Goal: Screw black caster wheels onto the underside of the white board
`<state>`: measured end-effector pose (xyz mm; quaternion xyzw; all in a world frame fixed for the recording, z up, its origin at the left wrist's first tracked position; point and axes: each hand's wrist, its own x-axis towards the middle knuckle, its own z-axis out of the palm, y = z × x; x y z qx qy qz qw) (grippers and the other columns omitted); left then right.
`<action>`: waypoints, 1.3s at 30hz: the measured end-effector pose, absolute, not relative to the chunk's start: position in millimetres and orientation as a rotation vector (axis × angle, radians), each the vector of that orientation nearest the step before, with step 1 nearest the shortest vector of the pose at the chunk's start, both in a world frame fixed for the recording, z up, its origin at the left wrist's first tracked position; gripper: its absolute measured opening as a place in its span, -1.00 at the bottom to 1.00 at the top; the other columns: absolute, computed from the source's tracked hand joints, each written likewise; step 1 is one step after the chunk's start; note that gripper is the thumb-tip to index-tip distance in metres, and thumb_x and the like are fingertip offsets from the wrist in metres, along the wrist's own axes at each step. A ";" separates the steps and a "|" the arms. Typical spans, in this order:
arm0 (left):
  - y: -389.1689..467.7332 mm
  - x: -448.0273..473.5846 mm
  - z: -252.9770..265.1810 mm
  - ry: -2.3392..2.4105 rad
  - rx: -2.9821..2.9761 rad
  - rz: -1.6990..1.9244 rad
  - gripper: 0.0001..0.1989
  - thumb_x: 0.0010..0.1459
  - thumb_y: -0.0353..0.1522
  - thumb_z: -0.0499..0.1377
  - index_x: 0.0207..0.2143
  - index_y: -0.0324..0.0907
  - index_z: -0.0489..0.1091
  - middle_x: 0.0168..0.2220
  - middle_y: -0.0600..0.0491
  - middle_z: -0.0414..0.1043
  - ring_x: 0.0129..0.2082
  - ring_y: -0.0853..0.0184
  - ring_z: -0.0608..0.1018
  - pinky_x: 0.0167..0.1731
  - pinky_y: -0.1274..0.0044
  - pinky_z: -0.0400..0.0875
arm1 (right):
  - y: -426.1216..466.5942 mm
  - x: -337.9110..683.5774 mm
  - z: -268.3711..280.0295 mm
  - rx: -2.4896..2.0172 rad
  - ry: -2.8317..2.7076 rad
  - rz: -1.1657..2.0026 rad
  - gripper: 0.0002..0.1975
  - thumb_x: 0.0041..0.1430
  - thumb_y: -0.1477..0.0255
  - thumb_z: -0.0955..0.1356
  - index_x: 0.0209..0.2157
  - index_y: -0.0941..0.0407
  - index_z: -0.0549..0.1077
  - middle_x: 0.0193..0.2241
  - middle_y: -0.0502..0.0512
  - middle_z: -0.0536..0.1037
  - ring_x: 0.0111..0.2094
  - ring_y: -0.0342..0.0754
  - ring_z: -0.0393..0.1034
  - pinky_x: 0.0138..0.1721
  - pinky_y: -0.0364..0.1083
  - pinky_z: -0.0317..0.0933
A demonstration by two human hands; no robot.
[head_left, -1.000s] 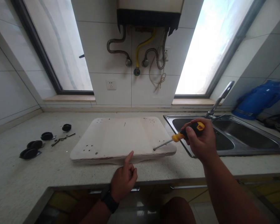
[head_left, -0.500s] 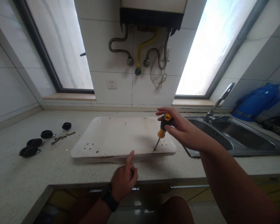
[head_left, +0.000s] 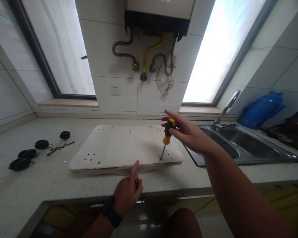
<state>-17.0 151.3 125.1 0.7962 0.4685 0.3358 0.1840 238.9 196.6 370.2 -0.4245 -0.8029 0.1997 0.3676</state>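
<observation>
My right hand holds a screwdriver with a black and yellow handle, its fingers partly extended around it. The screwdriver leans slightly, and its tip meets the near right part of a white board with rounded corners. Groups of small dark holes mark the board's corners. At the board's near edge, my left hand points its index finger forward against the rim, the other fingers curled and holding nothing. A dark round fitting shows at the board's near left.
Several black casters lie on the speckled counter at the left, beside small screws. A steel sink with a tap is at the right, near a blue thermos flask. A water heater hangs above.
The camera view has shifted a little, so the counter and board appear further left. The screwdriver stays on the same spot of the board, and my left index finger remains at the edge.
</observation>
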 end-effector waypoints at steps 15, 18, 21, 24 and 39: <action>148.2 -14.8 190.9 1.071 2.661 1.271 -0.62 0.33 -0.45 0.05 0.17 -0.15 0.35 -0.40 0.07 0.50 -0.41 0.31 0.56 -0.39 0.49 0.42 | 195.7 241.4 372.5 -1.103 -2.129 0.419 -0.37 0.34 0.32 0.33 0.39 -0.13 0.17 0.11 0.12 0.50 0.04 0.03 0.49 0.10 0.11 0.42; 166.3 -8.7 227.7 1.198 2.755 1.185 -0.71 0.34 -0.39 0.07 0.07 -0.16 0.43 -0.15 -0.08 0.54 -0.14 0.15 0.57 -0.15 0.31 0.49 | 200.5 234.9 371.2 -1.185 -2.065 0.199 -0.46 0.24 0.31 0.43 0.24 -0.06 0.40 -0.03 0.12 0.56 -0.13 0.02 0.51 -0.01 0.11 0.47; 192.5 -5.0 239.0 1.352 2.824 0.966 -0.63 0.38 -0.29 0.09 0.17 -0.20 0.41 0.15 -0.17 0.45 0.17 0.01 0.46 0.12 0.15 0.41 | 203.4 229.7 369.4 -1.250 -2.005 -0.011 -0.50 0.16 0.27 0.49 0.13 0.05 0.50 -0.14 0.16 0.57 -0.20 0.04 0.50 -0.02 0.15 0.47; 210.6 -4.7 230.8 1.352 2.858 0.747 -0.51 0.42 -0.19 0.05 0.29 -0.23 0.32 0.32 -0.18 0.33 0.34 0.00 0.32 0.27 0.13 0.28 | 202.9 234.7 371.8 -1.235 -2.028 0.055 -0.48 0.26 0.28 0.40 0.24 0.03 0.40 0.02 0.21 0.52 -0.02 0.09 0.48 0.05 0.15 0.45; 211.3 -1.7 229.9 1.312 2.806 0.497 -0.38 0.41 0.02 -0.03 0.34 -0.12 0.28 0.37 -0.08 0.26 0.37 -0.01 0.30 0.33 0.08 0.18 | 198.9 236.1 370.2 -1.308 -1.956 -0.059 -0.46 0.25 0.23 0.42 0.21 0.10 0.44 -0.04 0.24 0.53 -0.14 0.08 0.52 -0.01 0.18 0.49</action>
